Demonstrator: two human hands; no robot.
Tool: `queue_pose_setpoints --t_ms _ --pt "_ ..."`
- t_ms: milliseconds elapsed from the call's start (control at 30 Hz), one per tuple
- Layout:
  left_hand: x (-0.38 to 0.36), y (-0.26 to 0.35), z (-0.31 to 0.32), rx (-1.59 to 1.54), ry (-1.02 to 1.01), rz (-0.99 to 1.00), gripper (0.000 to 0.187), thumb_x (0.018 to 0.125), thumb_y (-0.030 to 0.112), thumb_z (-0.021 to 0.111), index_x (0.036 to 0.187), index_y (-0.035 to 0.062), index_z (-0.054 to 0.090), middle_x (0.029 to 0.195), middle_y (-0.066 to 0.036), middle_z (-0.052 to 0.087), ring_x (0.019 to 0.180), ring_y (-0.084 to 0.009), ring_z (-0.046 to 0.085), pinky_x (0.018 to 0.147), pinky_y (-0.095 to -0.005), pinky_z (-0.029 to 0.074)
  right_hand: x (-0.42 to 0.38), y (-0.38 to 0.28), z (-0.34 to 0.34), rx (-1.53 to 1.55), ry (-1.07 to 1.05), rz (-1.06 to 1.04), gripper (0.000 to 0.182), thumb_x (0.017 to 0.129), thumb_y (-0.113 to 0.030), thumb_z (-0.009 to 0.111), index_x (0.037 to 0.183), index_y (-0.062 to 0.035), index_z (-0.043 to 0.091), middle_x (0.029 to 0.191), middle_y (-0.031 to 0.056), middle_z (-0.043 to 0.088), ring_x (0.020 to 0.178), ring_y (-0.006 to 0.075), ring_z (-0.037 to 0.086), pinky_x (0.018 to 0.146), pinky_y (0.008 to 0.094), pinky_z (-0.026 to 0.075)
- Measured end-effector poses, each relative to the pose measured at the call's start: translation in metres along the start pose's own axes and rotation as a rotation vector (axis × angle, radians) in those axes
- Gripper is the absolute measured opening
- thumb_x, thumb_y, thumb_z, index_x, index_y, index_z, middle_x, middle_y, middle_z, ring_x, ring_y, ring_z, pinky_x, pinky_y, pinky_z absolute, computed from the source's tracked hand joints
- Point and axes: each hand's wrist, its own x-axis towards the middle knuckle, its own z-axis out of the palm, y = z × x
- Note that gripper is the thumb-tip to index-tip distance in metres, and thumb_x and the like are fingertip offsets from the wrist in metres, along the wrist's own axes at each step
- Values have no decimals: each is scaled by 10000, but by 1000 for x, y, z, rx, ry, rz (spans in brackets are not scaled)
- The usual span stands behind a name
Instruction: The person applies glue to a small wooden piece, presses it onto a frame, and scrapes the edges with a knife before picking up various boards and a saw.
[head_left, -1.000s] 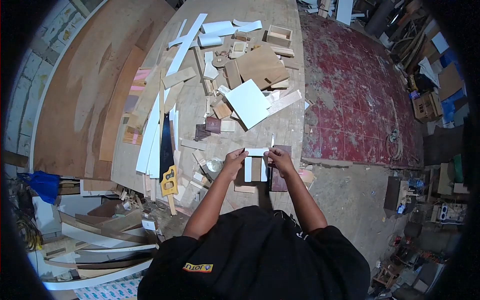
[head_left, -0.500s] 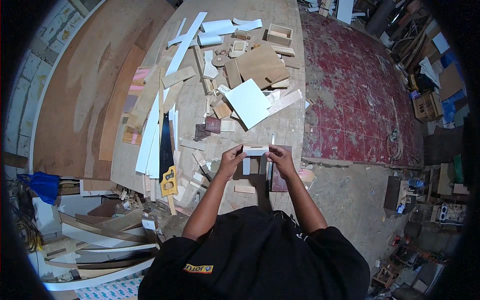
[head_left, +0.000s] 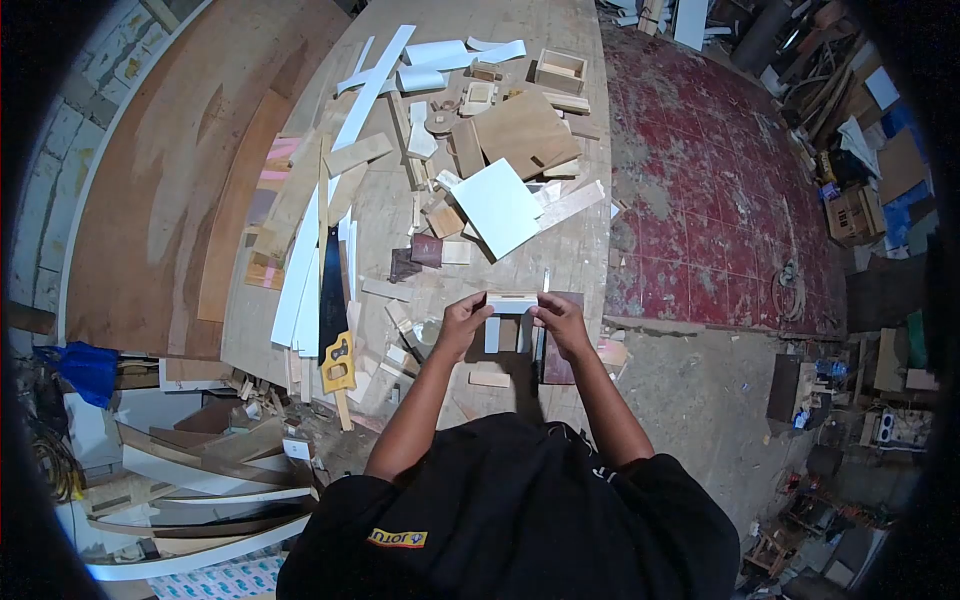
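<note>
Between my two hands is a small wooden piece with a white front face (head_left: 512,303), held level over the workbench. My left hand (head_left: 463,325) grips its left end, thumb and fingers closed on it. At the opposite end, the fingers of my right hand (head_left: 563,323) pinch it the same way. Just below lies a narrow pale strip (head_left: 492,335) on the bench, and closer to my body a small wood block (head_left: 489,379). A dark reddish board (head_left: 562,368) lies under and beside my right hand, partly hidden by it.
A handsaw with a yellow handle (head_left: 339,362) lies left among long white strips (head_left: 301,270). Beyond my hands are a white square panel (head_left: 497,208), a brown board (head_left: 525,130) and a small open wooden box (head_left: 560,70). The bench's right edge borders a red floor (head_left: 710,200).
</note>
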Motion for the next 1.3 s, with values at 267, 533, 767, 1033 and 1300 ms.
queue_pose_setpoints --t_ms 267,533,767,1033,1300 --pt "0 -1 -1 11 27 -25 390 913 134 653 1238 -66 571 1121 -88 654 1005 -123 601 906 -264 465 1 1 0 -24 -10 56 448 844 -181 737 1211 37 601 1047 105 674 928 161 634 777 291 518" --pt "10 -25 -6 -57 174 -299 477 942 227 609 1332 -13 476 1079 -79 627 922 -136 597 795 -271 488 32 57 -3 -46 151 180 224 856 -269 723 907 -58 670 750 2 599 583 81 505 494 246 391" --pt "29 -71 -25 12 215 -184 730 917 237 624 1473 7 211 1291 -175 530 1128 -246 544 955 -368 442 46 75 12 -65 250 213 477 870 -212 693 1253 4 508 886 51 603 646 104 548 518 250 449" --pt "-27 -65 -7 671 396 58 465 858 114 643 1262 -1 444 1149 -203 594 1109 -307 570 947 -392 446 14 104 -7 -266 296 -29 348 878 -46 633 1200 13 518 807 50 602 634 95 564 518 235 453" --pt "-121 -109 -10 1311 -5 352 368 765 104 680 1100 48 537 1064 -136 546 1028 -348 524 879 -452 439 -46 98 -28 -310 178 121 114 909 -124 610 842 -37 643 626 17 567 486 91 502 439 237 392"
